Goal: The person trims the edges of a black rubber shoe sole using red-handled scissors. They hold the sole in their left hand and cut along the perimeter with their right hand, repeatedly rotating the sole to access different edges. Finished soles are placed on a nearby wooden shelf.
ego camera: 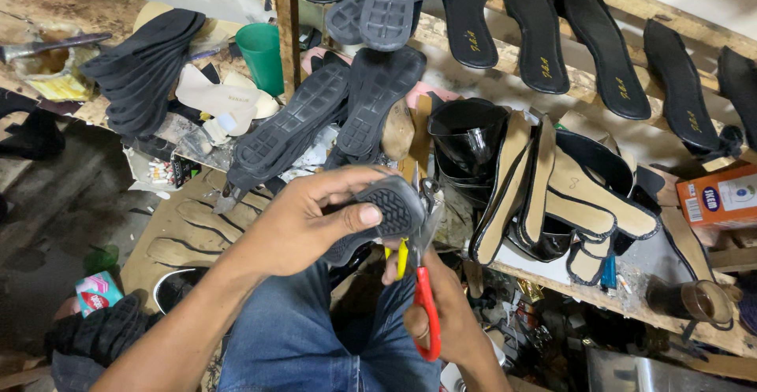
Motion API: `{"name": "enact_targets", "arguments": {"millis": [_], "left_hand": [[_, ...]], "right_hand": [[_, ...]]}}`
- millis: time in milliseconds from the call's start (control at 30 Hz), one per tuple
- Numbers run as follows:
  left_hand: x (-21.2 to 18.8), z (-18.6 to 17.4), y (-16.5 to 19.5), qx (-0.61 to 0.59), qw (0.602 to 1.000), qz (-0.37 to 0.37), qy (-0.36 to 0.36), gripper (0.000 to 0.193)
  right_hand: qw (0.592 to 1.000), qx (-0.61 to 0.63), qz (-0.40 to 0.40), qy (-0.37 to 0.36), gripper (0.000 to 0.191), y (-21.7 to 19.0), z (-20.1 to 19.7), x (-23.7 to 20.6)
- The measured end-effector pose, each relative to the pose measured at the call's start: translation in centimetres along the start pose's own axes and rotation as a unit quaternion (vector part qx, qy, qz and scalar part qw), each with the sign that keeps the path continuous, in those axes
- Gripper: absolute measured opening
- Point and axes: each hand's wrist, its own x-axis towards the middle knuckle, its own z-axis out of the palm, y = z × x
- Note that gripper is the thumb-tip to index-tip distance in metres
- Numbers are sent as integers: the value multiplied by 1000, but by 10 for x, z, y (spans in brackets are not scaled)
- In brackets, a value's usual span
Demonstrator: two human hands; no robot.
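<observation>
Sole [386, 210], black rubber with its patterned tread facing up, sits in front of the person's chest, above the blue-jeaned lap. Its long axis runs from lower left to upper right, with the rounded end pointing up and right toward the scissors [424, 281]. The left hand [303, 222] is curled firmly around it, thumb pressed flat on the tread and fingers wrapped over the top. The right hand [445, 317] is closed on the red scissor handles, with the blades reaching up to the sole's right edge; whether they bite it I cannot tell. Just behind, more black soles [315, 116] lean against a rough wooden shelf [512, 69], and a bundle of tan-lined insoles [552, 187] stands to the right. A green cup [262, 54] sits farther back on the left, and an orange box [721, 195] lies at far right.
</observation>
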Motion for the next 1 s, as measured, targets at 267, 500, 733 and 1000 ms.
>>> {"name": "enact_targets", "arguments": {"millis": [267, 500, 733, 1000], "left_hand": [[5, -4, 16, 123, 992, 33, 7, 41], [6, -11, 39, 282, 957, 71, -1, 40], [8, -12, 48, 412, 903, 120, -6, 45], [12, -19, 45, 451, 885, 114, -18, 49]], "right_hand": [[999, 11, 48, 1, 47, -3, -1, -4], [996, -37, 76, 35, 46, -3, -7, -4], [990, -63, 124, 35, 49, -2, -12, -2], [991, -95, 83, 33, 40, 10, -20, -2]]}}
